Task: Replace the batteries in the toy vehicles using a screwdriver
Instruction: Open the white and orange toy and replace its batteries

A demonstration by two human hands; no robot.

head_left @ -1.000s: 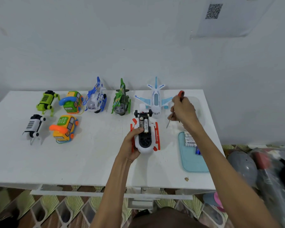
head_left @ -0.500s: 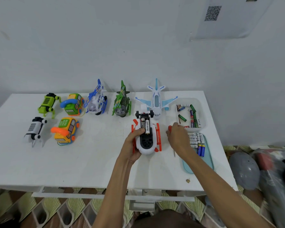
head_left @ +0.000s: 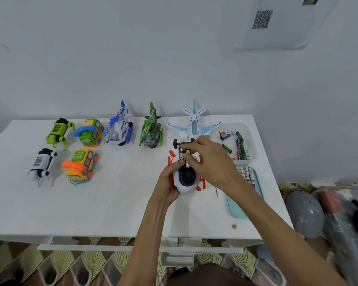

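A white toy helicopter with red skids point(head_left: 185, 179) lies upside down on the white table point(head_left: 112, 203), its battery bay uncovered. My left hand point(head_left: 168, 180) grips the toy's left side, thumb on its body. My right hand point(head_left: 212, 162) reaches over the bay, and thumb and fingers pinch a black battery point(head_left: 181, 154) that sits in it. The screwdriver point(head_left: 216, 190) lies on the table just right of the toy. Only its metal shaft shows below my right wrist.
A teal tray point(head_left: 238, 207) with fresh white batteries point(head_left: 246, 173) and a clear tray point(head_left: 253, 156) of loose used batteries sit at the right. Behind the toy stand a white-blue plane point(head_left: 194, 124), a green helicopter point(head_left: 151, 133) and a blue-white helicopter point(head_left: 119, 129). Several small toys stand at the left.
My right hand brought the screwdriver down from near the plane, laid it on the table beside the toy, and moved onto the battery bay. My left hand kept its hold.
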